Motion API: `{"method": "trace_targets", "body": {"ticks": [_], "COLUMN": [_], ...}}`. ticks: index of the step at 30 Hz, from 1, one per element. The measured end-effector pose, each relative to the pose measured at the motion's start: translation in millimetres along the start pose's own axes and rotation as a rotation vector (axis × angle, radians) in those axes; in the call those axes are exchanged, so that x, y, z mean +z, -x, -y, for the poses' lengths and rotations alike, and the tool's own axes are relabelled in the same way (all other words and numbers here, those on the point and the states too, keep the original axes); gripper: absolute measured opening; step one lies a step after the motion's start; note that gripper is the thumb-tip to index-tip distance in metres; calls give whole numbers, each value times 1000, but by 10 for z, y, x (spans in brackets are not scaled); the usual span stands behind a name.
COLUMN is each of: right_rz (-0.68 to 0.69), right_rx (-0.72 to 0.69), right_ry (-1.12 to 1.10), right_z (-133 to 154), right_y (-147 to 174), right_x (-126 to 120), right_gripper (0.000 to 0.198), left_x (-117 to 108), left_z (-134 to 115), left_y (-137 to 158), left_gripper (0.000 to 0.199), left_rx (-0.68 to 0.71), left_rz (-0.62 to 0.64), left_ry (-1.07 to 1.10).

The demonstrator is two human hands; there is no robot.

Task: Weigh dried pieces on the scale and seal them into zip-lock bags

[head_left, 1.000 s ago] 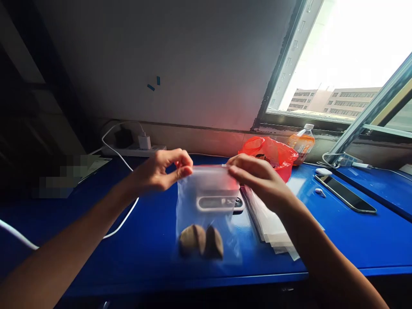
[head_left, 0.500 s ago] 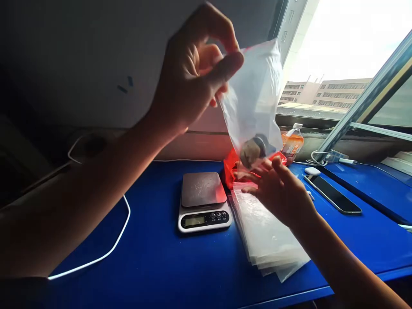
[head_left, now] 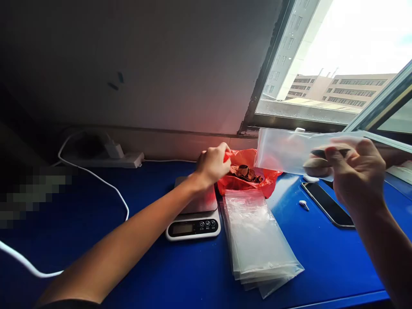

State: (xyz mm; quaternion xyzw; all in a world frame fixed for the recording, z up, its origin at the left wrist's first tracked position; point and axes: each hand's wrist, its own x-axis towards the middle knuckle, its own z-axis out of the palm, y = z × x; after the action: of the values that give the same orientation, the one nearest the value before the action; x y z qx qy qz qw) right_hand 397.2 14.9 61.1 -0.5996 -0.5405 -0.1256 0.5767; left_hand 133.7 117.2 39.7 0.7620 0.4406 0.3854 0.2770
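Observation:
My left hand (head_left: 213, 164) pinches the rim of a red plastic bag (head_left: 272, 182), which stands open behind the scale. Dark, curled, brownish pieces (head_left: 246, 173) lie inside it. Out to the right, my right hand (head_left: 358, 169) grips a clear zip bag (head_left: 280, 150) by its filled end, holding it sideways in the air. Through the film show a few rounded pieces (head_left: 317, 167), pale and dark; their kind is not clear. Below the red bag is a fanned stack of flat clear bags (head_left: 260, 236). A digital kitchen scale (head_left: 194, 228) sits partly under my left forearm.
On the blue table (head_left: 144, 274) at right are a phone (head_left: 328, 205), an earbud (head_left: 303, 205) and its white case (head_left: 310, 178). A white cable (head_left: 109, 184) and a power strip (head_left: 128, 159) are at left. A window (head_left: 322, 86) is behind.
The zip bag has passed from my left hand to my right and swung from upright to sideways. My left hand has come down onto the red bag, whose mouth now shows its contents.

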Motion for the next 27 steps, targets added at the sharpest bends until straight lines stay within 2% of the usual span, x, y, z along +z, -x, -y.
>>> {"method": "trace_targets", "body": {"ticks": [3, 6, 8, 11, 14, 18, 22, 25, 27], "right_rz": [155, 371, 499, 583, 509, 364, 338, 199, 77], "right_rx": [-255, -518, -580, -539, -479, -447, -430, -368, -328], "right_ry": [190, 369, 434, 483, 523, 590, 662, 688, 668], "right_z": [71, 262, 388, 499, 532, 583, 654, 657, 642], "right_y": [-99, -203, -277, -403, -520, -576, -550, -548, -536], "right_x": [124, 328, 474, 649, 739, 775, 740, 611, 487], "right_gripper": [16, 20, 23, 25, 25, 25, 24, 27, 28], "left_x": [-136, -275, -316, -304, -282, -346, -447, -501, -533], "left_z": [40, 30, 20, 27, 46, 64, 75, 90, 104], "left_y": [-157, -245, -267, -267, -231, -135, -4, 134, 256], "left_gripper": [8, 27, 43, 59, 65, 62, 50, 41, 36], "left_rx": [-127, -177, -211, -216, -110, 51, 33, 16, 47], "left_rz": [10, 119, 172, 179, 198, 243, 218, 151, 168], "left_ry": [136, 289, 438, 566, 485, 325, 241, 187, 158]}}
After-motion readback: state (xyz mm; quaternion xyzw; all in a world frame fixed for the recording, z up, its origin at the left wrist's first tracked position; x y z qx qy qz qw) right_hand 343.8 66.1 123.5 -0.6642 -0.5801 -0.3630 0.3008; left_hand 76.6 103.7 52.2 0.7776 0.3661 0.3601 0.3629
